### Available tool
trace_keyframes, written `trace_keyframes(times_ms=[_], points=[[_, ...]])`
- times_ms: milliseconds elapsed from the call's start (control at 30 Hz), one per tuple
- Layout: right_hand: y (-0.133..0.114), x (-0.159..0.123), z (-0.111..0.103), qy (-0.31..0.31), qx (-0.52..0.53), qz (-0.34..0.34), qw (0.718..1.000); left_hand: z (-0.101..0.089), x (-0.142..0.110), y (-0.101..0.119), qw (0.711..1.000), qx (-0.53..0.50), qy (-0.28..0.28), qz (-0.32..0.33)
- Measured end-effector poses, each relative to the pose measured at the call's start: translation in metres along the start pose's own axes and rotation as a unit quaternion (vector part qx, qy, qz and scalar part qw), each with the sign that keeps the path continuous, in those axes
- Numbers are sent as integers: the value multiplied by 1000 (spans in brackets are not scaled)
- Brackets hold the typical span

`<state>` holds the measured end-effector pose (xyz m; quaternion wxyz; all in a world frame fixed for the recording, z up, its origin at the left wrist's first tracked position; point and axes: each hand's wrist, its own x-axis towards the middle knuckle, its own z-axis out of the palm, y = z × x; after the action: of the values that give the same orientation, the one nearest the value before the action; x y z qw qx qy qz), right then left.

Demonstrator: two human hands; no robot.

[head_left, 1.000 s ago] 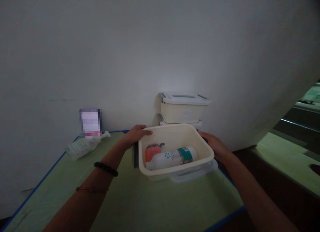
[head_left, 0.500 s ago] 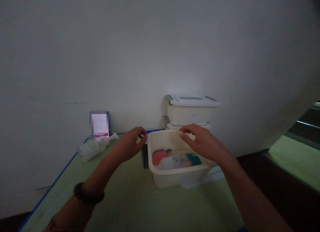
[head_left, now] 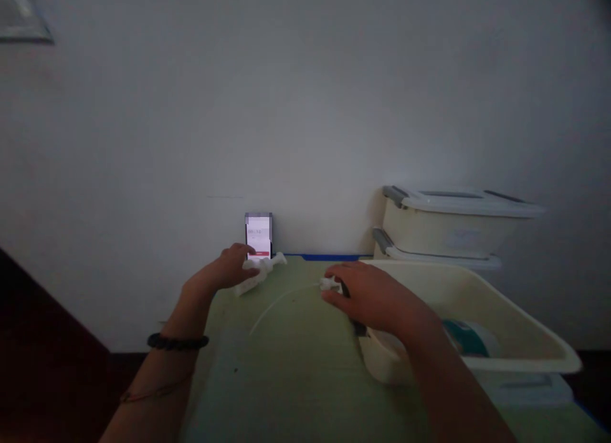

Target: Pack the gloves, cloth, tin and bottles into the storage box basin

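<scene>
My right hand (head_left: 377,296) has its thumb and fingers closed around a white pump head (head_left: 329,284) beside the tub. A long thin dip tube (head_left: 279,303) curves from it to the left, over the table. On the far left, my left hand (head_left: 231,268) reaches to a clear pump bottle (head_left: 248,282) with a white pump top, lying on its side. Its thumb and fingers are apart, and the thumb overlaps the bottle. The cream plastic tub (head_left: 520,316) stands at the right, partly behind my right forearm. Inside it lies a bottle with a green label (head_left: 465,338).
A lit phone (head_left: 259,236) stands against the wall behind the pump bottle. Two lidded storage boxes (head_left: 449,230) are stacked at the back right. A loose lid (head_left: 529,389) lies under the tub's front. The green table (head_left: 286,379) has a blue edge.
The view has turned left, so the tub sits farther right. My right hand has left the tub's rim and taken the pump head. My left hand has moved over to the pump bottle.
</scene>
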<state>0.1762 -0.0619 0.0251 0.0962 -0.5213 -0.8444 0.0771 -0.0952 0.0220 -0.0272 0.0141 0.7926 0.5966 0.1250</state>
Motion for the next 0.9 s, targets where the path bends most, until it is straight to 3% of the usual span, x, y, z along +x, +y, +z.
trace_keyframes(times_ms=[167,267,367,500,633,700,767,833,900], points=[[14,-7,3,39,12,-26,999,3,3,15,999,-5,32,-24],[29,-20,-6,80,17,-33,996,-5,2,43,995,-80,37,40],[51,-29,-15,87,-5,4,996,-7,2,71,984,-133,33,116],[83,-38,-16,94,-37,43,994,-1,1,93,973,-153,30,170],[124,-58,-9,133,-111,125,977,5,-6,116,957,-252,-27,139],[148,-73,-7,134,-134,214,958,9,-13,135,923,-355,-101,107],[169,-86,-7,91,-101,284,949,17,-18,156,875,-448,-168,76],[185,-95,-9,71,-92,281,953,25,-22,175,830,-516,-209,26],[196,-101,-13,71,-93,264,957,31,-22,190,790,-581,-197,-21]])
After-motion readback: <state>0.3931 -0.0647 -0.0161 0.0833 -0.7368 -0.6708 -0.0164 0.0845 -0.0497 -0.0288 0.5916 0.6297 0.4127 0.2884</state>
